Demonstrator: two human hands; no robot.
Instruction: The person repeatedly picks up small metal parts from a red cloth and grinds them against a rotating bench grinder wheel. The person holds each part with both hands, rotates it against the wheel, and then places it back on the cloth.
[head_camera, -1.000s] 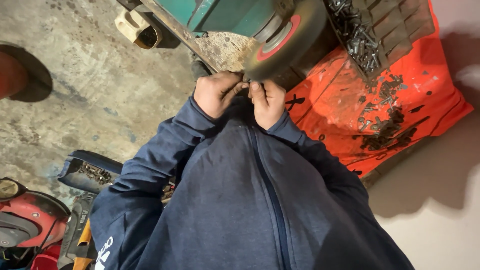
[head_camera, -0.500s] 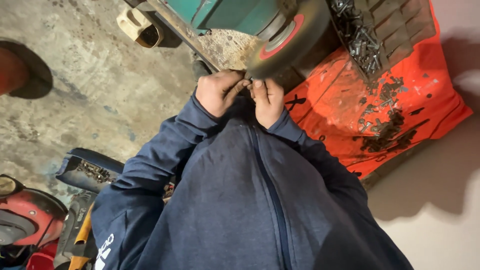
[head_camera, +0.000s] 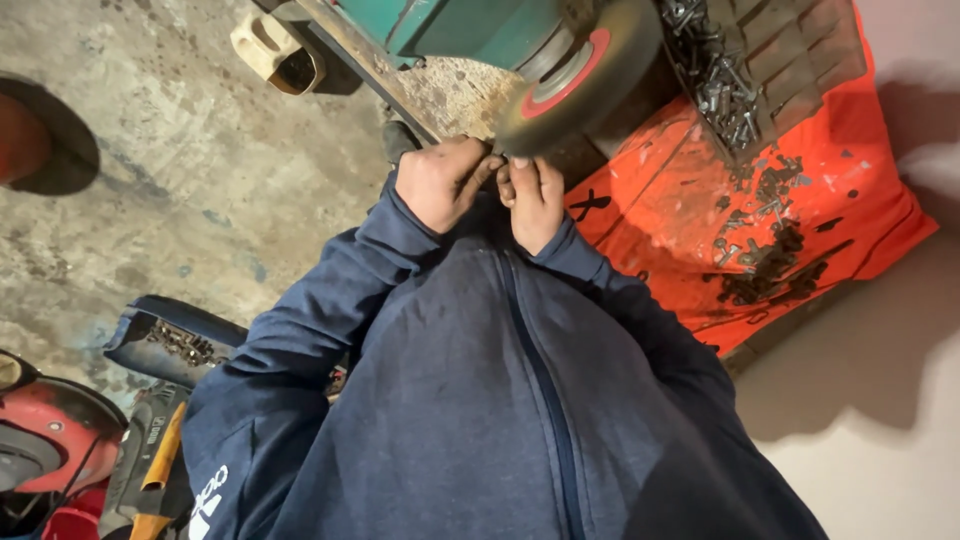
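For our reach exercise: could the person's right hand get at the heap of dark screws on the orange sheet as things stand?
Probably yes. The right hand is at the grinder wheel, and the heap of screws lies open on the orange sheet to that side, nothing between. It would have to leave the wheel.

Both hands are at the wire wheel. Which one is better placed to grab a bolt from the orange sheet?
Probably the right hand: it sits on the side of the orange sheet, where loose bolts lie. The left hand is on the far side and would have to cross over.
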